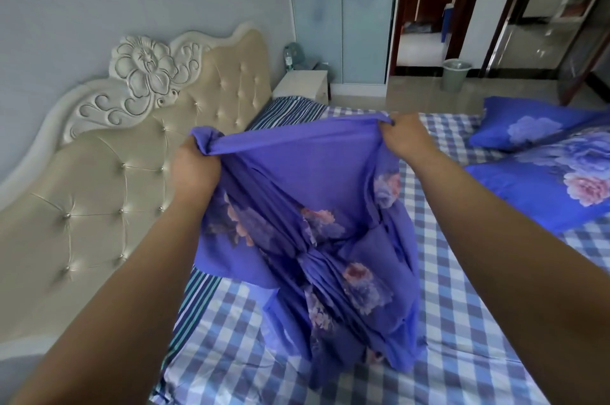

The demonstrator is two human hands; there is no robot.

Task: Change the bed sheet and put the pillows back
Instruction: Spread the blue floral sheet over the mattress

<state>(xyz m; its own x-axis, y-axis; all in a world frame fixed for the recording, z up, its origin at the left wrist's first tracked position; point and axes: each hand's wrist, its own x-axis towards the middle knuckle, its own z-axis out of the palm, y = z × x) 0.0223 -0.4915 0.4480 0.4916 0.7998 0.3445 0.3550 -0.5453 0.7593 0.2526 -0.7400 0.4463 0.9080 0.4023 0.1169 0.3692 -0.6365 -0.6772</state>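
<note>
At frame centre, our left hand and right hand each clench the top edge of the purple floral cotton sheet, bunched inside curled fingers, its folds hanging onto the blue-checked mattress cover.

The purple floral sheet hangs bunched between the left hand and the right hand, and it covers the middle of the bed, so the way straight ahead is blocked. The tufted headboard closes the left side. Two blue floral pillows occupy the right edge. Between the sheet and the pillows, the checked mattress cover lies bare, and also below the sheet near the person.
</note>
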